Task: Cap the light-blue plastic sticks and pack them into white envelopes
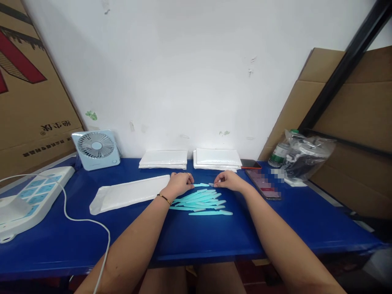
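Observation:
My left hand (180, 183) pinches the handle end of a turquoise eyebrow razor (201, 185) just above the table. Facing it, my right hand (228, 181) has thumb and fingertips closed on a small translucent blade cap (211, 185) at the razor's other end. Whether cap and razor touch is too small to tell. Below both hands lies a loose pile of similar turquoise razors (200, 199), fanned out with most pale tips to the right. One razor (210, 212) rests at the pile's near edge. A white padded envelope (131, 192) lies flat beside my left hand.
Two stacks of white envelopes (163, 158) stand against the wall. A blue fan (97, 150) and a power strip (39, 198) with a white cable (87, 219) are left. Phones (263, 183), a bottle (278, 154) and a plastic bag (306, 157) sit right.

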`<state>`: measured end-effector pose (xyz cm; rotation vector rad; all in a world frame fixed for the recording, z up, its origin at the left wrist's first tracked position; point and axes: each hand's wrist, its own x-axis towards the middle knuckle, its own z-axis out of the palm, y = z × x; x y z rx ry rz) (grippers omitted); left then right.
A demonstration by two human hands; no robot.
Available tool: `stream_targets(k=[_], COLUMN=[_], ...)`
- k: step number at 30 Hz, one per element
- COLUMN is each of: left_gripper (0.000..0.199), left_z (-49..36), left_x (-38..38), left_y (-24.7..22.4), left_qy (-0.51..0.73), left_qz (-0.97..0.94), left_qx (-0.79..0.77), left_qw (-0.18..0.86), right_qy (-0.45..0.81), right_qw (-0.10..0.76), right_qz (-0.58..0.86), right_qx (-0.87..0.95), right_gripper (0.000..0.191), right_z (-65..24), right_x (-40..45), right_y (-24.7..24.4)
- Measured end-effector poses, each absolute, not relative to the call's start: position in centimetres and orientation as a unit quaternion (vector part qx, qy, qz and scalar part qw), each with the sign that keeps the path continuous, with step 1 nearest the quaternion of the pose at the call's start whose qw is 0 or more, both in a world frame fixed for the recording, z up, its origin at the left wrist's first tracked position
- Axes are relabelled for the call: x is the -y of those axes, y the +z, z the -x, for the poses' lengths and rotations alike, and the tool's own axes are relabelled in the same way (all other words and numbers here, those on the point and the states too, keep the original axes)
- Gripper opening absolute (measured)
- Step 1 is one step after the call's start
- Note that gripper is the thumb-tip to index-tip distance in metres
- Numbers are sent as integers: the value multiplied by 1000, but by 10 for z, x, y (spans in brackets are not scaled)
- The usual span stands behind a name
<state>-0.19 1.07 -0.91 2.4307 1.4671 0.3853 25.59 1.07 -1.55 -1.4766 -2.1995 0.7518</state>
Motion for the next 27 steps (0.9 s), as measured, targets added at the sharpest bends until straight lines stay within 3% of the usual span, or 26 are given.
stream_targets(k=[4,10,16,27], left_gripper=[24,14,19,17], left_z=[4,-1,-12,-13], left_x=[-2,6,3,-4], left_y=[-2,1,-3,-8], left_qy=[139,88,141,171], left_qz=[-849,-859,-861,-848], left_qx=[-491,-484,-477,-488], left_qw=[138,144,106,118], right_qy=[213,238,287,254], right_qw=[229,201,221,237], right_qz=[504,489,475,501], right_qx=[805,815,802,793], right_gripper=[21,19,24,21], right_z=[-241,-217,-226,-260], right_x=[-2,4,-2,-1], right_y=[-11,-13,-16,-12])
